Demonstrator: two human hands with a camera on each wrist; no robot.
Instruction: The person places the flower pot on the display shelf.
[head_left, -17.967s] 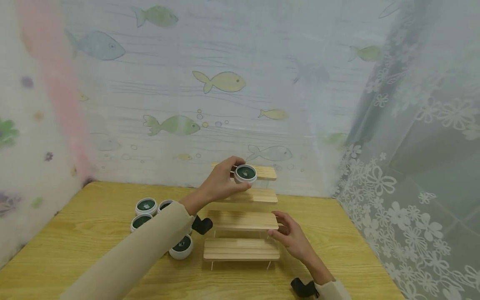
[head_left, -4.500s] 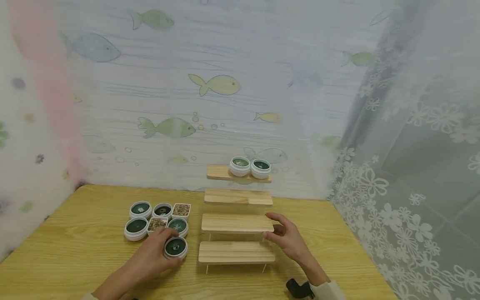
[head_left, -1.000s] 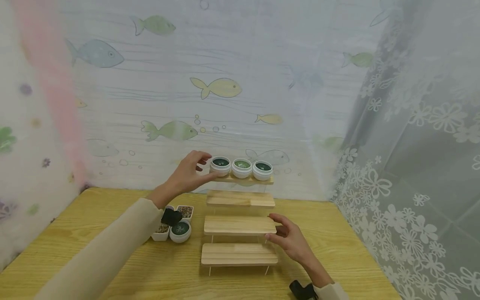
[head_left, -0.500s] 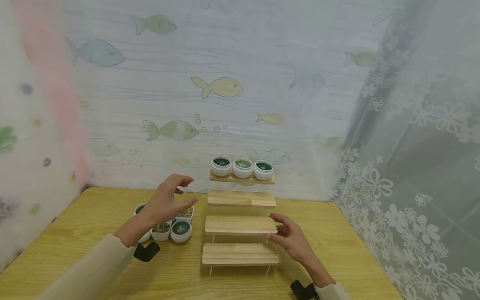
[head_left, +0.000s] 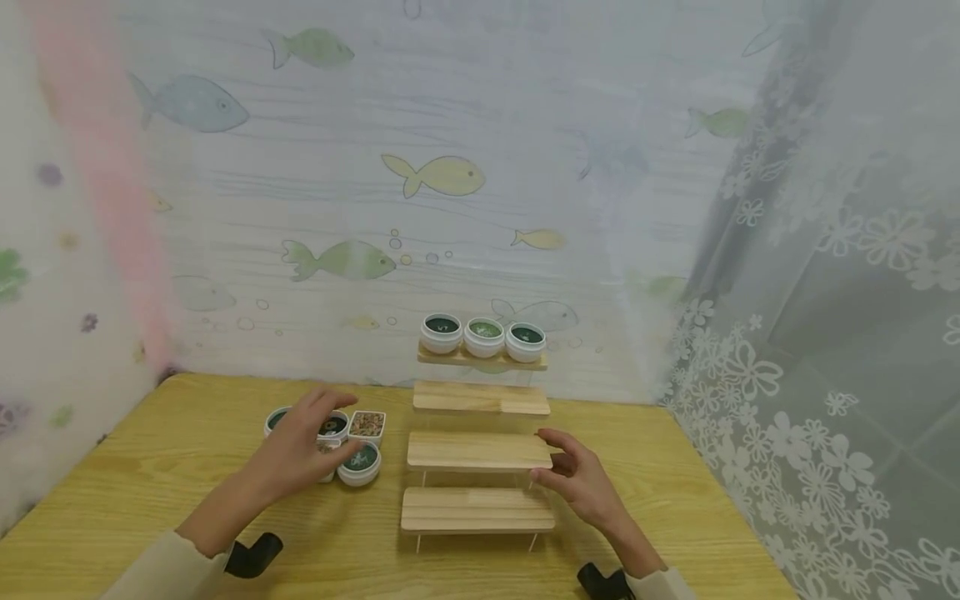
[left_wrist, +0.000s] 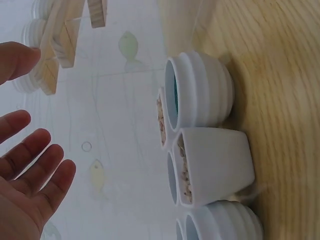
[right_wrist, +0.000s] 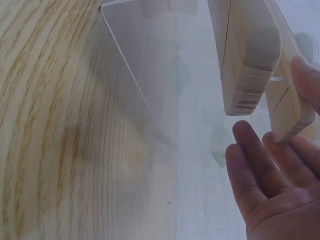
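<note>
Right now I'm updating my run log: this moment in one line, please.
left hand: open, above grouped pots | right hand: holding second-lowest shelf | top shelf: three round pots

A pale back wall [head_left: 525,100] carries faint wavy lines and outlined fish [head_left: 442,177] in yellow, green and blue, with a pink band [head_left: 112,175] down its left corner and a flower-dotted left wall [head_left: 45,333] beyond. On the right, white flowers [head_left: 892,233] pattern a see-through sheet over grey tiles [head_left: 847,342]. Soft, even light falls on the yellowish wood-grained table [head_left: 637,492].
</note>
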